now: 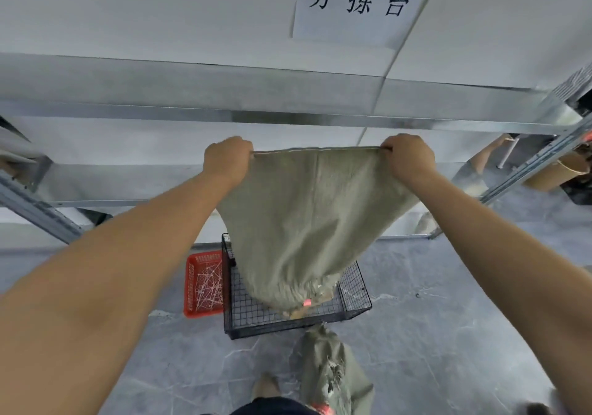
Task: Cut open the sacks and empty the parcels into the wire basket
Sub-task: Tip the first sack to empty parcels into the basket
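Grey floor tiles (432, 334), steel racking (288, 116): held the sack (314, 216) upended over the wire basket (272, 325), left hand (227, 158) and right hand (408, 156) fisted on its corners; seemed floppy, light.

You have two sacks in view: the held sack (307, 216) at the middle and the floor sack (330, 369) at six o'clock from it. There is one wire basket (354, 281) and one red crate (191, 286), the crate at nine o'clock of the basket. One paper sign (358, 1) at twelve o'clock bears three characters. Two hands show: your left hand (228, 160) and right hand (408, 158). The parcels (299, 312) are too hidden to count.
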A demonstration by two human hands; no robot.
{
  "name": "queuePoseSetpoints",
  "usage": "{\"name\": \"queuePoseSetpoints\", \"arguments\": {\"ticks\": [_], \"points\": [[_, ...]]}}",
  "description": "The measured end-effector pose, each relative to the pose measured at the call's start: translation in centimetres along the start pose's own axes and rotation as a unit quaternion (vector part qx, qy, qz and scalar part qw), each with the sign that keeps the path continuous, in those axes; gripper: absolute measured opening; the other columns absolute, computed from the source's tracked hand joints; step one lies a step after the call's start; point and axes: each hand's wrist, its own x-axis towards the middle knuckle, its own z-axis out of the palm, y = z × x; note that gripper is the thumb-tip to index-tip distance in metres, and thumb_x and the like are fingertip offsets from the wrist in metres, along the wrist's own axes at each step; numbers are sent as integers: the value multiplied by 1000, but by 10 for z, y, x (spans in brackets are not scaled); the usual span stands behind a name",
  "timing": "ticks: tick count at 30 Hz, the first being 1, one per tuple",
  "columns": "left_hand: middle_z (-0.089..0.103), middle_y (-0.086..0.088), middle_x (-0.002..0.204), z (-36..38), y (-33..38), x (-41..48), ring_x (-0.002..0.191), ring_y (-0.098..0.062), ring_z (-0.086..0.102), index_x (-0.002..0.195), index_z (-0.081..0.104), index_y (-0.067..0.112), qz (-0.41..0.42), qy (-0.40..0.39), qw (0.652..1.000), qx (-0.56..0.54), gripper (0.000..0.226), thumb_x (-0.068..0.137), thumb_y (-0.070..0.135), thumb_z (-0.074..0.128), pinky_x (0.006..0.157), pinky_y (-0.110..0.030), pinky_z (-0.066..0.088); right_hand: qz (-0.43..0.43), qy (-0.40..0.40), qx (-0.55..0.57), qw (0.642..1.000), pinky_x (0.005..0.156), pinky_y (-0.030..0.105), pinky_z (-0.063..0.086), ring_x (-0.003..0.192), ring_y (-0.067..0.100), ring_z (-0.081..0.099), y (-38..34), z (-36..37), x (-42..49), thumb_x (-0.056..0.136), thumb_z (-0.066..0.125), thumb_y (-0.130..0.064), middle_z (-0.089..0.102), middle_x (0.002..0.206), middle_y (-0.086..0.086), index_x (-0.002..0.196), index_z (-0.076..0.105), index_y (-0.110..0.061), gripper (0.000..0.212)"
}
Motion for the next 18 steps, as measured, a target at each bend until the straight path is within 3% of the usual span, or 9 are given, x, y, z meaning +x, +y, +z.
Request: {"name": "queuePoseSetpoints", "arguments": {"ticks": [5, 8, 11, 15, 18], "points": [[58, -16, 106, -15, -4, 14, 99, -32, 54, 104, 60, 5, 11, -6, 1000, 10, 25, 96, 10, 37, 76, -35, 36, -2, 58, 21, 998, 73, 32, 36, 104, 35, 55, -1, -8, 8, 94, 37, -13, 59, 115, 13, 112, 64, -12, 32], [58, -14, 99, -23, 2, 13, 87, -29, 52, 97, 61, 4, 5, -31, 999, 26, 23, 86, -4, 43, 67, -31, 32, 4, 17, 13, 1000, 73, 31, 35, 106, 33, 54, -4, -8, 5, 93, 38, -12, 60, 115, 14, 110, 64, -12, 31], [55, -15, 106, -27, 2, 11, 94, -32, 54, 104, 61, 5, -3, -8, 1000, 21, 33, 81, -10, 43, 69, -31, 34, 38, 64, 63, 995, 73, 34, 38, 103, 37, 55, 0, -11, 4, 96, 39, -18, 60, 114, 16, 111, 63, -9, 29], [52, -16, 111, -48, -10, 7, 96, -33, 52, 107, 61, 7, -5, 45, 999, -24, 32, 85, -5, 41, 69, -32, 34, 28, 35, 21, 999, 73, 35, 39, 103, 36, 55, -5, -20, 1, 97, 40, -18, 60, 112, 18, 108, 62, -6, 27], [50, -18, 109, -60, -24, 5, 101, -33, 51, 108, 60, 5, 17, 72, 997, -25, 25, 89, 2, 44, 71, -32, 35, -16, 116, 32, 993, 75, 37, 42, 100, 37, 55, -10, -38, -3, 97, 40, -27, 59, 110, 17, 108, 61, -7, 31]]}}
